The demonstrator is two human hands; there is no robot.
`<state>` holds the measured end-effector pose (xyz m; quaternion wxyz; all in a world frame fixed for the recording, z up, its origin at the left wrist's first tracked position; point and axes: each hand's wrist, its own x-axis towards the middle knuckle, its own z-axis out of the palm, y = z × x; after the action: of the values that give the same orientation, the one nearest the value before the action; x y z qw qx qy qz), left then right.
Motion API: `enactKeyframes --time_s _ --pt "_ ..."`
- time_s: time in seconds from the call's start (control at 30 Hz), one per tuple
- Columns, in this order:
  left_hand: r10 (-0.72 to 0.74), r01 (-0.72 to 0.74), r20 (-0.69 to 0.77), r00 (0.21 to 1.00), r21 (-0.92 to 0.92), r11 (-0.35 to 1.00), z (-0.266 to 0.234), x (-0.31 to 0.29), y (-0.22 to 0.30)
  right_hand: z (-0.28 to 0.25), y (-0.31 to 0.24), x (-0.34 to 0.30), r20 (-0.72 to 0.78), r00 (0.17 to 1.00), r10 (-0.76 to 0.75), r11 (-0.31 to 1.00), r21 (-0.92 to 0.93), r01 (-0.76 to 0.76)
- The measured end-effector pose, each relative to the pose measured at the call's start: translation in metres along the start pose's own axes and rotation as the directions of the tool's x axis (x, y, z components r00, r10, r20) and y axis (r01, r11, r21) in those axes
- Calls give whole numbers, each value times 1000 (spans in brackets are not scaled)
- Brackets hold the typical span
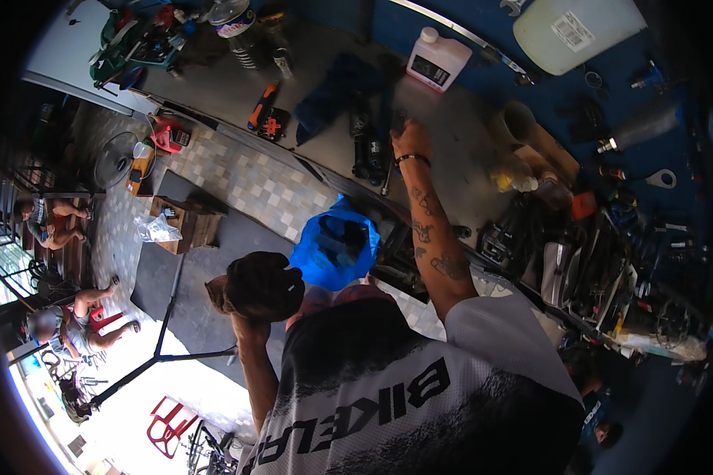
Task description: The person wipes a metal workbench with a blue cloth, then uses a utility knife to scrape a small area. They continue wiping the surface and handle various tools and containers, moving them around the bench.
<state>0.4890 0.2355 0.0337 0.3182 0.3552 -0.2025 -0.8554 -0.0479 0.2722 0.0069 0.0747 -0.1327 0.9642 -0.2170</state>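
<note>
My right hand point(413, 142) reaches over the workbench with its fingers curled closed at a small dark thing, which I cannot make out. Just left of it lies a black cylindrical part point(366, 150) that looks like a bicycle shock absorber, with a thin metal rod point(387, 180) beside it. A dark blue cloth point(333, 95) is crumpled farther left. Out in front of my body, away from the bench, my left hand point(247, 326) holds up a lumpy dark brown, cloth-like bundle point(263, 286). The bundle hides most of its fingers.
A blue plastic bag point(337, 245) hangs open below the bench edge. On the bench stand a pinkish jug point(438, 59), an orange-and-black tool point(264, 107) and a cardboard box point(547, 158). Tools crowd the right. A black stand point(157, 356) and seated people point(79, 324) are at left.
</note>
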Motion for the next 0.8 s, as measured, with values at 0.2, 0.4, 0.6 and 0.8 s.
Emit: enactKeyframes --time_s 0.2,0.4,0.6,0.8 --pt "23 -10 -94 995 141 990 -20 7 1 -14 -38 -11 336 919 -207 970 -53 238" --pt "108 -125 72 992 321 939 -24 14 7 15 -66 -31 342 936 -82 990 -76 115" --pt "0 0 -63 998 2 1000 -13 15 25 30 -68 -37 247 969 -18 999 -44 30" --pt "-43 42 -12 999 -77 996 -14 24 38 17 -47 -18 4 998 -63 990 -129 63"
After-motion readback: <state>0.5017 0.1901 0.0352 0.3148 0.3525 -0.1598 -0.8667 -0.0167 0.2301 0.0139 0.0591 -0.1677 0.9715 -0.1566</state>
